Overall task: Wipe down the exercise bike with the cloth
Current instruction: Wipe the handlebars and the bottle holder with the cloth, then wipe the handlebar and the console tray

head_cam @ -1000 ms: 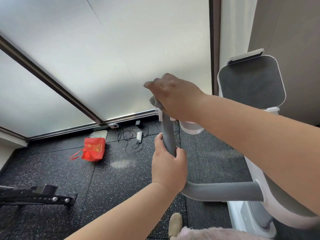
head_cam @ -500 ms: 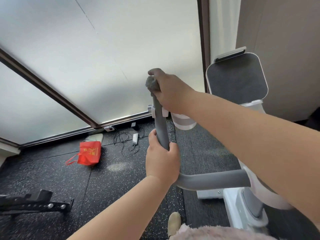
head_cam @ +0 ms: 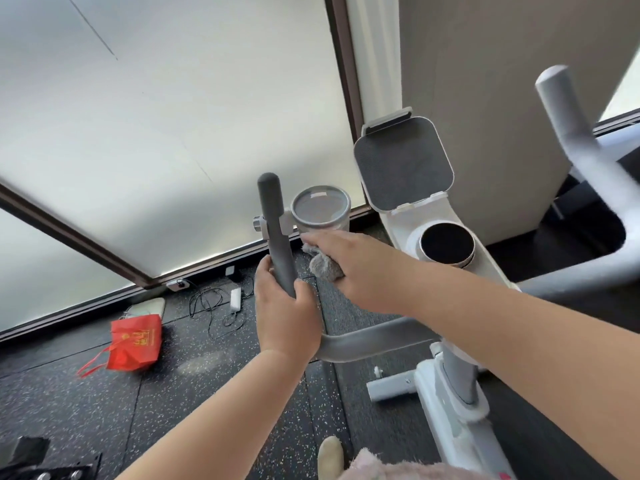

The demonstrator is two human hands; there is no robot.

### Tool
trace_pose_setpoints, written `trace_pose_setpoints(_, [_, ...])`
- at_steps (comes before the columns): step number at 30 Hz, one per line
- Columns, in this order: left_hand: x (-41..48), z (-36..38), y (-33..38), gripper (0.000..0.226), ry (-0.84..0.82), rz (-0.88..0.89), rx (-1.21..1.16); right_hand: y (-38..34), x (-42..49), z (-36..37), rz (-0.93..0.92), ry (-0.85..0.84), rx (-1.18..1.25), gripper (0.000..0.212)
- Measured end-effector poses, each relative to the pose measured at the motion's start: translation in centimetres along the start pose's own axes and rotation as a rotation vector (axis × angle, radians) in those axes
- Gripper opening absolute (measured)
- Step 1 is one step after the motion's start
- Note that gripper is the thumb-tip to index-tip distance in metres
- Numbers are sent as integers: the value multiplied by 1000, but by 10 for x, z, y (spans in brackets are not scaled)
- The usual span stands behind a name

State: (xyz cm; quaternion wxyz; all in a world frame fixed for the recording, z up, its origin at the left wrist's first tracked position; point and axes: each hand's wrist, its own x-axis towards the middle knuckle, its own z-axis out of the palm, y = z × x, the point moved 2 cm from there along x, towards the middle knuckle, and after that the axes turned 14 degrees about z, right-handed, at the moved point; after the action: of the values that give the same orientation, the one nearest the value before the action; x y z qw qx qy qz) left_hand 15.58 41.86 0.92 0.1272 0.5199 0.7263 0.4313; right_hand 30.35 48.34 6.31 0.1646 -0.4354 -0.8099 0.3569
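Presently the grip (head_cam: 277, 237) of the bike (head_cam: 433, 216) is clasped by the left hand (head_cam: 287, 320). The cloth (head_cam: 323, 266) is held balled in the right hand (head_cam: 356, 268), beside the cup holder (head_cam: 320, 209). Balled so, patches may be missed.

We count one exercise bike (head_cam: 446, 216) with two handlebars (head_cam: 277, 237) (head_cam: 571, 123), one cloth (head_cam: 323, 266), one red bag (head_cam: 136, 342), one white charger (head_cam: 236, 299), and two hands: left hand (head_cam: 287, 320), right hand (head_cam: 356, 268).

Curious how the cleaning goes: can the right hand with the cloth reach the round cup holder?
Probably yes. The right hand, holding the cloth, sits just below the cup holder with nothing between them; the left hand only holds the handlebar.
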Motion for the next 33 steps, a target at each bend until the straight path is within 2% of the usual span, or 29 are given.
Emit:
trace_pose_setpoints(4, [-1,-2,-2,54,40,109,25,19,-45,10,184,-133,-125,72])
trace_pose_setpoints(6, [-1,-3,0,48,37,169,59,26,-66,16,216,-130,-166,70])
trace_pose_setpoints(9, [-5,-1,2,36,-15,268,116,32,-86,30,120,-7,-317,60])
trace_pose_setpoints(11, [-5,-1,2,30,-45,305,138,33,-92,37,35,83,-491,47])
trace_pose_setpoints(13, [-5,-2,3,32,-63,321,140,31,-96,33,43,193,-605,33])
trace_pose_setpoints(15, [-3,-3,2,36,-90,362,164,32,-103,26,37,315,-622,31])
trace_pose_setpoints(17, [-2,-3,1,35,-147,441,212,33,-114,24,-1,374,-651,18])
trace_pose_setpoints(18, [-2,-3,3,34,-178,504,242,34,-122,22,-10,388,-652,23])
trace_pose_setpoints(20, [-1,-3,7,30,-237,653,318,34,-139,16,5,411,-550,39])
trace_pose_setpoints(22, [-1,0,14,23,-290,746,373,38,-156,3,61,502,-432,44])
trace_pose_setpoints(25, [-7,9,28,10,-379,723,286,54,-181,-14,198,664,-285,55])
trace_pose_setpoints(28, [-16,23,44,9,-415,778,224,77,-197,-20,338,752,-171,67])
trace_pose_setpoints(30, [-21,36,54,16,-434,825,189,91,-204,-23,398,812,-77,65])
trace_pose_setpoints(33, [-29,54,71,32,-455,910,153,107,-212,-27,470,938,0,45])
